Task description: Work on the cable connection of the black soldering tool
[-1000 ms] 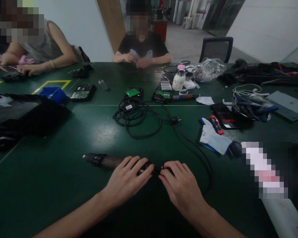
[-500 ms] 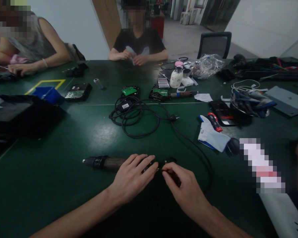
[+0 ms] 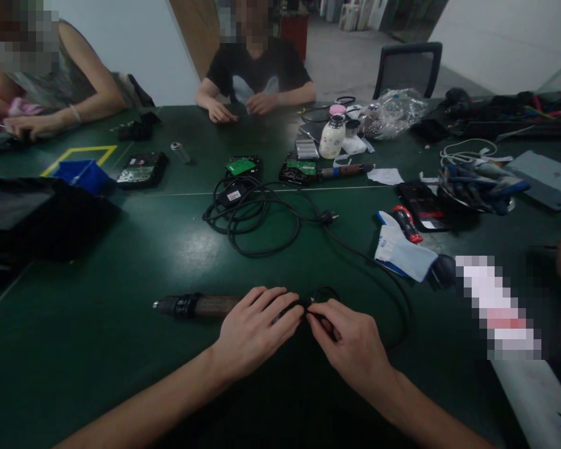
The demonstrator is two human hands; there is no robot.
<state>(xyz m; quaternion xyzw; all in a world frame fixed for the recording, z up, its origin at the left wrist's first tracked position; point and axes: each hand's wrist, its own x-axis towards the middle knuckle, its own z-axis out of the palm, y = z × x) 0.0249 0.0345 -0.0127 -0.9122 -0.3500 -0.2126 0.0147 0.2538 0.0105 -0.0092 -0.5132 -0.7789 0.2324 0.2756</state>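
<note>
An electric screwdriver (image 3: 212, 305) lies on the green table in front of me, its black nose and metal tip pointing left. My left hand (image 3: 257, 327) is closed over its rear half, which it mostly hides. At the tool's back end, my right hand (image 3: 350, 333) pinches the end of a black cable, thumb against forefinger. The fingertips of both hands nearly meet there. Whether the plug sits in the screwdriver is hidden by my fingers. From there the black cable (image 3: 409, 312) curves right and back to a loose coil with an adapter (image 3: 234, 195).
Right of the coil lie a white-blue glove (image 3: 404, 252), a red-black screwdriver (image 3: 407, 224) and a dark phone-like device (image 3: 423, 206). Hard drives (image 3: 143, 169), a second electric screwdriver (image 3: 348, 170) and a bottle (image 3: 331, 137) stand farther back. Two people sit across; another person's arm shows at right.
My right hand has brought the cable end closer to the screwdriver's rear, narrowing the gap between my fingertips. The view has shifted slightly. Across the table, one person's hands have moved apart.
</note>
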